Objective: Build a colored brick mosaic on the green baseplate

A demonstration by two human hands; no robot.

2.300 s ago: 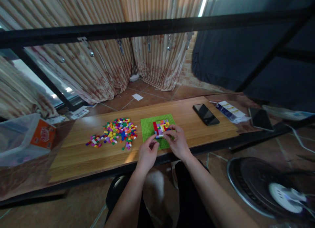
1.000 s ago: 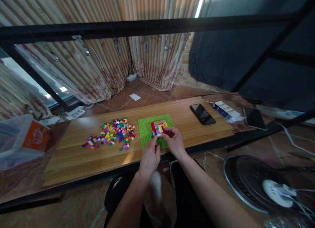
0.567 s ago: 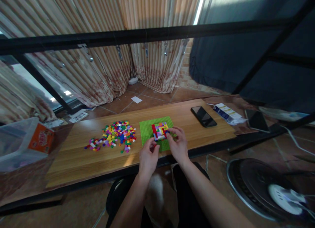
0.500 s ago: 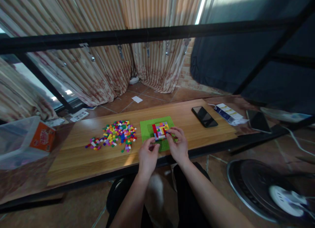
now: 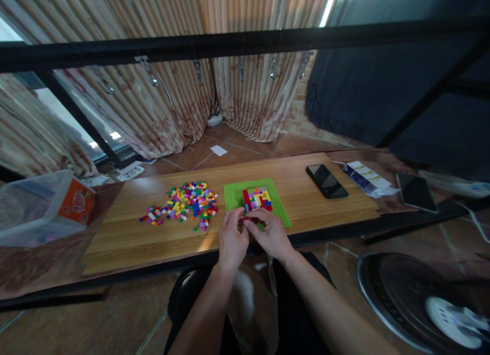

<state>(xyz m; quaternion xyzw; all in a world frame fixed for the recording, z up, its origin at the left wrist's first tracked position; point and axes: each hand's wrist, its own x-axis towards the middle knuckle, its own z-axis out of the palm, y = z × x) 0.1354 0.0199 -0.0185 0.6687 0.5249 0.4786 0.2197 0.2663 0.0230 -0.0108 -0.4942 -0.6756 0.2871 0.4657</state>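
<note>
A green baseplate (image 5: 281, 212) lies on the wooden board, bearing a low block of multicoloured toy bricks (image 5: 258, 197) with a taller red row on its left side. Just in front of the block, over the plate's near edge, my two hands meet fingertip to fingertip. My left hand (image 5: 233, 238) is closed in a pinch, and a small red brick (image 5: 242, 220) shows at its fingertips. My right hand (image 5: 271, 233) pinches at the same spot, its fingers partly covering the brick. The near part of the block is hidden behind my right fingers.
A heap of loose bricks (image 5: 191, 204) spreads over the wooden board (image 5: 126, 242) on the left. To the right lies a black phone (image 5: 326, 181), with papers (image 5: 369, 179) and a dark tablet-like device (image 5: 416, 191) beyond. A clear plastic bin (image 5: 34, 207) stands far left.
My right hand has moved left and toward me, off the block's right side, to meet my left hand. A small red brick now shows between the fingertips. The view has shifted slightly.
</note>
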